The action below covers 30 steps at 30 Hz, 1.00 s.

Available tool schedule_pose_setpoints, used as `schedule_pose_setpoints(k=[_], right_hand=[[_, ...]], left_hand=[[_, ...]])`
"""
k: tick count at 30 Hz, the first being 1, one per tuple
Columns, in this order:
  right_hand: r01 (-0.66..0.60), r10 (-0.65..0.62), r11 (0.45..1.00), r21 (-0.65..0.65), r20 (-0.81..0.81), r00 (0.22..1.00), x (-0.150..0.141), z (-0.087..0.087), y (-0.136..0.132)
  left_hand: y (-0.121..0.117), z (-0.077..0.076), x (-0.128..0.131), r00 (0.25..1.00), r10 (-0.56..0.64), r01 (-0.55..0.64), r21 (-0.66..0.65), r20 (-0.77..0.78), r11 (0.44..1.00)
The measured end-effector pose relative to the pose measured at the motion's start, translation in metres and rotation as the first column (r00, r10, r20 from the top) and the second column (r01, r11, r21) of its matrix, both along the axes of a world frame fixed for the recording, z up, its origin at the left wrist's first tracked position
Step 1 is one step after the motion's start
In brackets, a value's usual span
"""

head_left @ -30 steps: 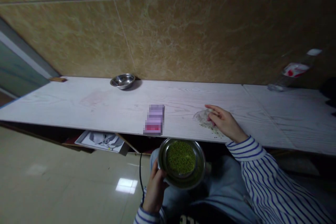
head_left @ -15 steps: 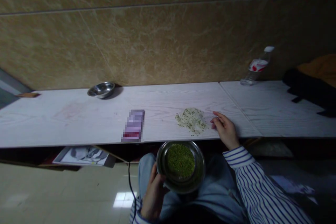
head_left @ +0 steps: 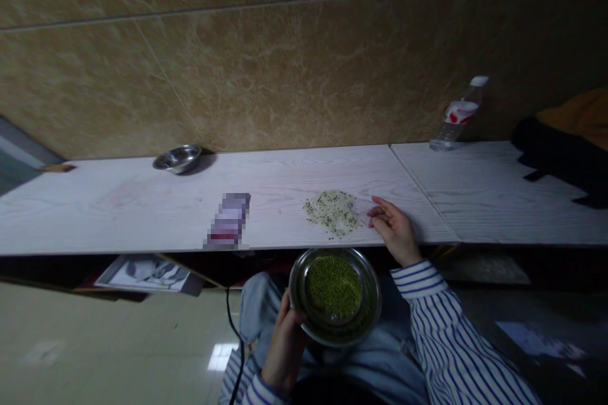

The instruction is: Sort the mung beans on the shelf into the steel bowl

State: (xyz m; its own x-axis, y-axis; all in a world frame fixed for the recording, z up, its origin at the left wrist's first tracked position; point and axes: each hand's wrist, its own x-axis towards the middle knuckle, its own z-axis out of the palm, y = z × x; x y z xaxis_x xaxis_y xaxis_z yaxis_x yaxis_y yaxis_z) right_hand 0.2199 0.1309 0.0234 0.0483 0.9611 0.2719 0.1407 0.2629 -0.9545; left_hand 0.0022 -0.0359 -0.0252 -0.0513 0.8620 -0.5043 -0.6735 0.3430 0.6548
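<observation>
My left hand grips the left rim of a steel bowl, thumb over the edge, and holds it over my lap just below the counter's front edge. Green mung beans cover the bowl's bottom. On the counter, a flat pile of white grains, apparently rice, mixed with green beans lies above the bowl. Just right of that pile is my right hand, its fingers bent together around a thin, see-through piece that reaches toward the grains; its exact kind is unclear.
A small steel bowl stands at the back left of the white counter. Left of the pile lies a blurred-out flat purple item. A plastic bottle and dark cloth are at right. A cable hangs beside my left leg.
The view has shifted slightly. The bowl in my left hand has moved a little right relative to the counter. My right hand remains beside the pile, which looks much the same.
</observation>
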Motion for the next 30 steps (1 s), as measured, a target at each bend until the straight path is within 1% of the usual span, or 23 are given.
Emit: schedule_pose_setpoints(k=[6,8,11,16,18,21,24,28,30], right_hand=[[-0.037,0.037,0.999,-0.015,-0.038,0.999,-0.001,0.002,0.0],[-0.05,0.049,0.999,-0.022,-0.056,0.997,-0.001,0.001,0.001],[-0.063,0.062,0.998,-0.02,-0.081,0.995,-0.001,0.0,0.002],[-0.063,0.063,0.998,-0.004,-0.078,0.995,-0.001,-0.001,0.003],[-0.064,0.064,0.998,0.005,-0.061,0.996,-0.001,-0.002,0.003],[-0.068,0.069,0.998,0.012,-0.039,0.997,-0.001,-0.004,0.002],[-0.075,0.075,0.997,0.019,-0.013,0.997,-0.001,-0.003,-0.001],[-0.082,0.081,0.996,0.032,0.01,0.997,-0.002,0.003,-0.007],[-0.082,0.082,0.996,0.033,0.02,0.996,-0.001,0.004,-0.011]], left_hand=[[0.001,0.002,0.013,1.0,0.018,-0.018,0.014,-0.007,1.0],[0.002,0.001,0.018,1.0,0.014,-0.014,0.047,0.003,0.999],[0.003,-0.002,0.024,0.999,0.043,-0.046,0.085,0.034,0.995],[0.001,-0.003,0.03,0.997,0.058,-0.061,0.08,0.044,0.995],[-0.002,-0.002,0.032,0.996,0.069,-0.074,0.099,0.056,0.992],[-0.008,-0.001,0.032,0.993,0.093,-0.099,0.087,0.072,0.991],[-0.012,0.0,0.029,0.993,0.103,-0.108,0.087,0.056,0.99],[-0.008,0.004,0.024,0.995,0.097,-0.099,0.08,0.037,0.992],[-0.005,0.003,0.023,0.994,0.093,-0.097,0.091,0.053,0.991]])
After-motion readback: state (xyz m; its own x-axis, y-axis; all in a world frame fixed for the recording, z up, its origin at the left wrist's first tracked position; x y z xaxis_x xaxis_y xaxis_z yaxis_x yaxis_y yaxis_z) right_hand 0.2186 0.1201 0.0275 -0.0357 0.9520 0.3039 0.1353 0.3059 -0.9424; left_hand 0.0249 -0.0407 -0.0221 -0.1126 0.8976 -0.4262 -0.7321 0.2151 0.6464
